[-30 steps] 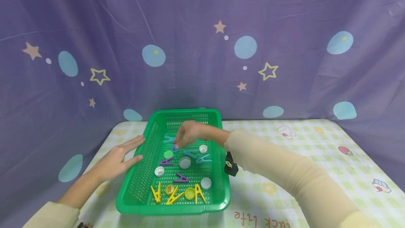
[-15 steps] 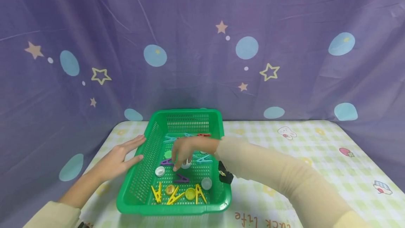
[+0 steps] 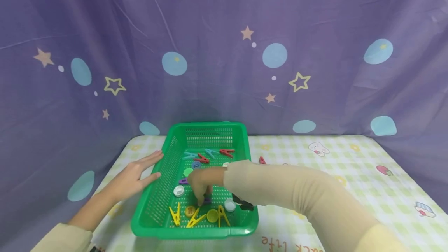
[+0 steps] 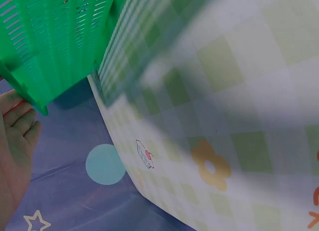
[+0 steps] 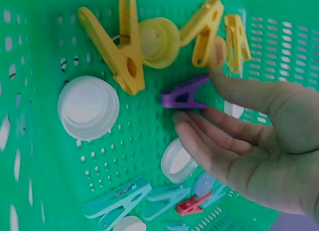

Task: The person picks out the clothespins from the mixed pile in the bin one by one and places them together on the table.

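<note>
The left hand sets straight fingers, thumb apart, at the smooth rim of a slotted plastic basket. Inside lie a round white cap and A-shaped yellow clothespins. The right hand holds thumb and fingers parted around a purple clothespin on the basket's floor; contact I cannot tell. A wrinkled sleeve hides some right rim; beyond, a red clothespin lies on checked tablecloth.

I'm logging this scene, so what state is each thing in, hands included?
Green basket: upright
Left hand: outstretched, at the basket's rim
Right hand: inside the basket, around a purple clip; grip unclear
That purple clip: arms apart
Yellow clips, blue clips: lying, arms apart
Yellow cap: hollow side up
Other caps: lying loose
Red clips: lying loose
</note>
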`<action>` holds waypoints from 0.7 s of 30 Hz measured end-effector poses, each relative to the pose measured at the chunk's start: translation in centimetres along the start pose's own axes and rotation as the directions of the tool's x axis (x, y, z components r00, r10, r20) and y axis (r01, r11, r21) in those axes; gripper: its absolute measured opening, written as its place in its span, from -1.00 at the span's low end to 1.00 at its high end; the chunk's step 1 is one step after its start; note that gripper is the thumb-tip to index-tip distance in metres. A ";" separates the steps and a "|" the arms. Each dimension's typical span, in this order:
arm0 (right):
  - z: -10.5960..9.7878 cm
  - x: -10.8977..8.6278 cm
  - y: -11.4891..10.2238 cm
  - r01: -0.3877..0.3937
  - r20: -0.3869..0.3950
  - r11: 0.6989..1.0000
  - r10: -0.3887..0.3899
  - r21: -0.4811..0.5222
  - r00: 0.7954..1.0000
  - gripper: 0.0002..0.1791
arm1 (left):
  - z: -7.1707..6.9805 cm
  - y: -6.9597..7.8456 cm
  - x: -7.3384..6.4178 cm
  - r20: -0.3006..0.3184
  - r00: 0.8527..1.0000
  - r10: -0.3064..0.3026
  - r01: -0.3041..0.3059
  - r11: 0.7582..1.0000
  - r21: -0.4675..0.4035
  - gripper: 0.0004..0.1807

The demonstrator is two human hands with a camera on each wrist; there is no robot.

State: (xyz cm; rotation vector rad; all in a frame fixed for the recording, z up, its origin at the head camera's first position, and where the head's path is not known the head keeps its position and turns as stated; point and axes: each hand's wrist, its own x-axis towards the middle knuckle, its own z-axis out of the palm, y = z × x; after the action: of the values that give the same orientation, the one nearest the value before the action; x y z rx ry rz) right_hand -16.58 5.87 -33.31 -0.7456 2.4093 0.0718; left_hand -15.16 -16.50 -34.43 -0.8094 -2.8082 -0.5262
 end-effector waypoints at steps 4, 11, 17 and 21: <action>0.8 0.4 -0.7 -0.028 -0.032 0.995 0.025 -0.096 0.999 -0.55 | 0.2 -0.1 -0.1 0.001 1.000 0.000 0.000 1.000 -0.013 -0.38; 1.2 1.1 -1.1 -0.035 -0.092 0.959 0.009 -0.280 0.996 -0.50 | -0.1 -0.1 0.2 -0.004 1.000 0.010 -0.010 1.000 -0.004 -0.38; 1.2 1.4 -1.5 -0.042 -0.100 0.919 0.002 -0.393 0.995 -0.44 | -0.2 0.0 0.2 0.000 1.000 0.005 -0.005 1.000 -0.014 -0.38; 0.8 1.1 -1.5 -0.015 -0.050 0.932 -0.004 -0.362 0.999 -0.39 | -0.1 0.1 0.0 -0.001 1.000 0.003 -0.003 1.000 -0.019 -0.38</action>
State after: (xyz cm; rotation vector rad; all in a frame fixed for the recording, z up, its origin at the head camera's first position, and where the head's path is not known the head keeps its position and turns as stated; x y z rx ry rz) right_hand -16.08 4.28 -34.45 -0.9129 2.4756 0.5184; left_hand -15.11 -16.50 -34.32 -0.8165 -2.8047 -0.5529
